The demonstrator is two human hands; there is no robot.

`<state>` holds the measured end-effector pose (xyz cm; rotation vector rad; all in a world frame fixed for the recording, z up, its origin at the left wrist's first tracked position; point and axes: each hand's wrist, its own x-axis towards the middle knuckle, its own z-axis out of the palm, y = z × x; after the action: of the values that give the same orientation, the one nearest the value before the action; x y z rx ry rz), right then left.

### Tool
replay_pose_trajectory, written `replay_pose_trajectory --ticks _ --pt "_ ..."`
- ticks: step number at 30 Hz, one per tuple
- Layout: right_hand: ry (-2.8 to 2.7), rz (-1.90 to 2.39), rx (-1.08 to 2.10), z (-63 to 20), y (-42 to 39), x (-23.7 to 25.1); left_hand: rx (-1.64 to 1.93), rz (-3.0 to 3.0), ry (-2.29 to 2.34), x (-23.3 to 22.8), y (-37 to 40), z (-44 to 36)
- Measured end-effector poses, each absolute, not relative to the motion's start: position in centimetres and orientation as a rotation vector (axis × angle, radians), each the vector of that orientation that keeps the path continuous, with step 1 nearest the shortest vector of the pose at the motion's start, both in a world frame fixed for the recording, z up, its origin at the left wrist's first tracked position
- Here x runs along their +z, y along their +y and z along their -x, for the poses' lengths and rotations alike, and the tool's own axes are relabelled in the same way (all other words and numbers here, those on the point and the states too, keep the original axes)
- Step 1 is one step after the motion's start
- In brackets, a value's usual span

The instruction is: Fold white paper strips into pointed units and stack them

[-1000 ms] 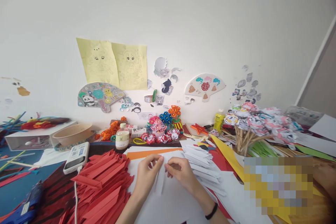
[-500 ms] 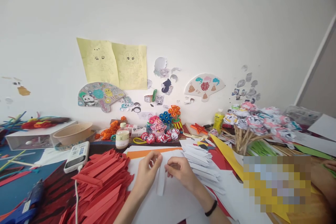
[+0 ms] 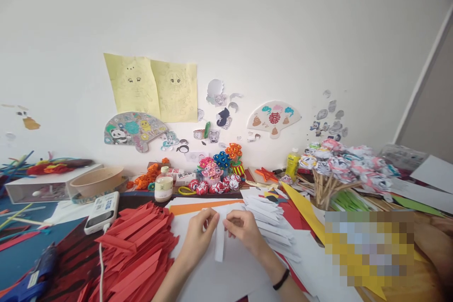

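A narrow white paper strip (image 3: 220, 245) hangs lengthwise between my two hands, over white sheets (image 3: 230, 273) on the table. My left hand (image 3: 198, 238) pinches its upper left edge with thumb and fingers. My right hand (image 3: 244, 231), with a black band at the wrist, pinches the upper right edge. A heap of folded red paper strips (image 3: 138, 245) lies just left of my left hand. Folded white strips (image 3: 272, 219) are stacked just right of my right hand.
A white power bank (image 3: 102, 210), a small bottle (image 3: 164, 185), a bowl (image 3: 97, 180), paper flowers (image 3: 221, 174) and a yellow glue bottle (image 3: 293, 163) line the back. A bunch of paper flowers on sticks (image 3: 343, 170) stands right. A blue glue gun (image 3: 31, 278) lies front left.
The strip has turned more upright and been pressed flatter between my fingers. Both hands stayed in about the same place; the view shifted slightly.
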<state>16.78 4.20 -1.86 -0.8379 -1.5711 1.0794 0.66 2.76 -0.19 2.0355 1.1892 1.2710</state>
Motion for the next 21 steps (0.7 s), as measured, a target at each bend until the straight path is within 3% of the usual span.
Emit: replay_pose_trajectory --ticks 21 --pt "-1.454 0.902 0.984 -17.42 4.57 -1.51 1.179 -2.096 1.249 -1.14 2.81 -1.43"
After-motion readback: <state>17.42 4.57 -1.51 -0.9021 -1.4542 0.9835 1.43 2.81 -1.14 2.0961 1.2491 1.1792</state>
